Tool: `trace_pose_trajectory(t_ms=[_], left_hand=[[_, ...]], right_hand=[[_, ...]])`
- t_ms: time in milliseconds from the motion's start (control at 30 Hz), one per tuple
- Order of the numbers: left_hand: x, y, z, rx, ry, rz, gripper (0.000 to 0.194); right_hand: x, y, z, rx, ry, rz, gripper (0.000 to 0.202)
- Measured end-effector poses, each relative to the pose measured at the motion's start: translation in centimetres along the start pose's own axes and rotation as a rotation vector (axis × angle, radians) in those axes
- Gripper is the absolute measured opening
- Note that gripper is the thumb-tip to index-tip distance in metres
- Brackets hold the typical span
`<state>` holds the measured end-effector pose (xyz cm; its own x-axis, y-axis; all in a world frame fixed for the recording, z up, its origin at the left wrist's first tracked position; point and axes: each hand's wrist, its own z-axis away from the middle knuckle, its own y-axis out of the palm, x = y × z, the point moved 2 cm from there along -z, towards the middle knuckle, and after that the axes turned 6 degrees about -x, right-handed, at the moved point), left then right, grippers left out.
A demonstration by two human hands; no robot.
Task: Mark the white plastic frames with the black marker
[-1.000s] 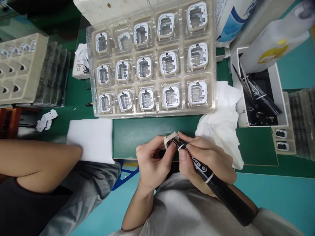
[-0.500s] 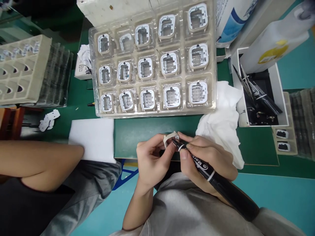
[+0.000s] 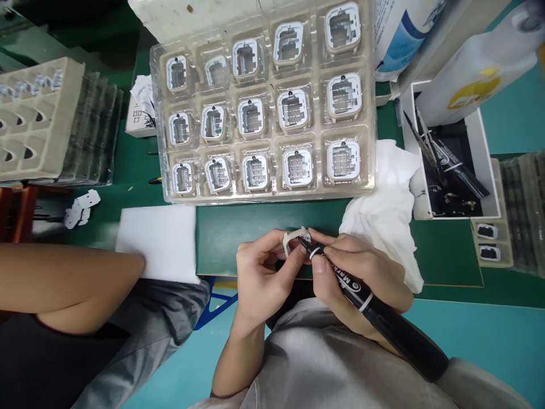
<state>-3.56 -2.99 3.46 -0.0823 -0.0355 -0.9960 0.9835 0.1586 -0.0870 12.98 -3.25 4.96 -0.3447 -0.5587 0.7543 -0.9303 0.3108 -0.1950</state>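
Observation:
Between the thumb and fingers of my left hand (image 3: 264, 278) is a small light-grey plastic frame (image 3: 288, 242), tilted on edge. My right hand (image 3: 361, 272) is closed around a black marker pen (image 3: 361, 301), whose tip meets the inside of the frame. One right fingertip also rests by the frame's far corner. The exact spot under the tip is hidden. Beyond my hands, a clear plastic tray (image 3: 264, 199) carries several similar white-rimmed frames (image 3: 297, 168) in its pockets.
At the right, a white box (image 3: 491, 193) holds tweezers and another marker, beside a crumpled white cloth (image 3: 377, 199) and a bottle (image 3: 472, 79). Stacked trays (image 3: 70, 125) stand at the left, past a white foam sheet (image 3: 157, 238). A co-worker's arm (image 3: 72, 278) reaches in there.
The view has shifted very slightly. The marker tip has moved a touch upward inside the frame; both hands keep their holds.

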Motion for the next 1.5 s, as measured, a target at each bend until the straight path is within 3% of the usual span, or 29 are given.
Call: trace_pose_trajectory(t_ms=[167, 367, 800, 1067, 1300, 1500], left_hand=[[0.0, 0.1, 0.1, -0.035, 0.064, -0.1, 0.016], [-0.4, 0.3, 0.0, -0.037, 0.095, -0.071, 0.014], [-0.3, 0.4, 0.1, -0.041, 0.081, -0.057, 0.014], [-0.4, 0.1, -0.4, 0.023, -0.045, 0.048, 0.008], [-1.3, -0.2, -1.1, 0.079, -0.195, 0.105, 0.019], [-1.3, -0.1, -1.2, 0.052, -0.199, 0.087, 0.026]], right_hand=[[0.2, -0.2, 0.0, -0.015, 0.012, 0.001, 0.02], [0.1, -0.1, 0.1, -0.009, -0.003, -0.001, 0.018], [0.2, 0.1, 0.1, -0.039, -0.004, 0.025, 0.02], [0.1, -0.1, 0.0, -0.028, 0.001, -0.016, 0.019], [0.2, 0.0, -0.1, -0.03, -0.014, -0.038, 0.021], [0.2, 0.3, 0.1, -0.037, -0.031, 0.01, 0.021]])
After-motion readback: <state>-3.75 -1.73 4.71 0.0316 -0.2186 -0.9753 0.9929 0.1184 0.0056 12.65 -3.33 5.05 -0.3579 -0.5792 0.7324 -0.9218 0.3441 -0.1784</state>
